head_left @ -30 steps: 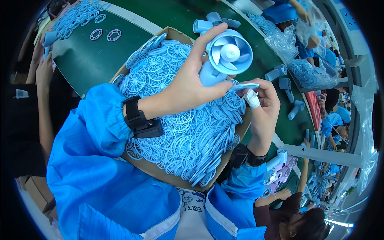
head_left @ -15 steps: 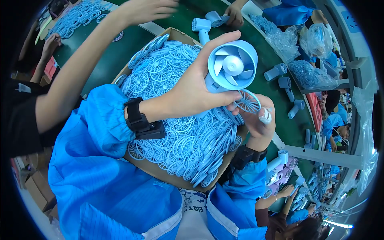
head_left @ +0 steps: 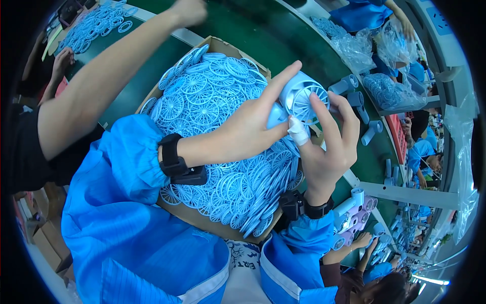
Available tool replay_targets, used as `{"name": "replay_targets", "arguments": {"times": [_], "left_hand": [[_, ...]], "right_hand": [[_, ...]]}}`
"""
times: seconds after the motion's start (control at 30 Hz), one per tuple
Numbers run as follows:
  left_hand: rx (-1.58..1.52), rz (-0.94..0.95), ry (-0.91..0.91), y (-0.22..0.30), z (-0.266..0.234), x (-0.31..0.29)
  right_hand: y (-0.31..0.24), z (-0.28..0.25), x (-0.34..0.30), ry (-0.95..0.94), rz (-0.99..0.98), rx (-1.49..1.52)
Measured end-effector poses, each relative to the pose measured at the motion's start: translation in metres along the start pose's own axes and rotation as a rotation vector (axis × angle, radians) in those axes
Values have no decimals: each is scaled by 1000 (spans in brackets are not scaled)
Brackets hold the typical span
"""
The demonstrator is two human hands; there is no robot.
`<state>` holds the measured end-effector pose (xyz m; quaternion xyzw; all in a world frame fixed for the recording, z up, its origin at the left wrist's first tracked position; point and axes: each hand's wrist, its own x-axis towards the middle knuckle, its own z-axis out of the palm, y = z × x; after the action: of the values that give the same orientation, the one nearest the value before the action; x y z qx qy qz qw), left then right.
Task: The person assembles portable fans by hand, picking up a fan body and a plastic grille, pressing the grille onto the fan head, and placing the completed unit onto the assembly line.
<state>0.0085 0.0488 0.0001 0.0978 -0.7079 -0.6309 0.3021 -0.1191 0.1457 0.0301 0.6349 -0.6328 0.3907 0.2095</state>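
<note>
My left hand (head_left: 248, 126) is closed around a light-blue handheld fan body (head_left: 291, 85), its round open end turned to the right. Against that open end my right hand (head_left: 331, 162) holds a round, spoked fan grille (head_left: 306, 103), fingertips on its far rim and thumb at the near side. White tape (head_left: 297, 130) wraps the right thumb. The grille covers most of the blades. Below both hands, a cardboard box (head_left: 200, 222) is heaped with matching light-blue grilles (head_left: 217, 177).
A co-worker's bare arm (head_left: 104, 83) reaches across from the left over a green belt (head_left: 243, 20). Several fan bodies (head_left: 372, 131) lie on the right, near plastic bags (head_left: 354, 50) and a metal rail (head_left: 410, 196). More grilles (head_left: 98, 25) lie at the far left.
My right hand has brought the grille from below the fan body up onto its open end. The fan body has tilted right. Fan bodies and another person's hand beyond the box are out of sight.
</note>
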Motion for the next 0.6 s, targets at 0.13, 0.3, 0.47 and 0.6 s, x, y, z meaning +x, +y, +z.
{"name": "replay_targets", "arguments": {"times": [0.13, 0.3, 0.47, 0.6], "left_hand": [[37, 10, -5, 2, 5, -4], [19, 22, -23, 0, 3, -3], [118, 152, 68, -8, 7, -3], [42, 110, 47, -10, 6, -2]], "right_hand": [[-3, -2, 0, 16, -40, -75], [-3, -4, 0, -6, -36, -102], [-5, -2, 2, -10, -57, -128], [-1, 3, -1, -18, -55, -121]]}}
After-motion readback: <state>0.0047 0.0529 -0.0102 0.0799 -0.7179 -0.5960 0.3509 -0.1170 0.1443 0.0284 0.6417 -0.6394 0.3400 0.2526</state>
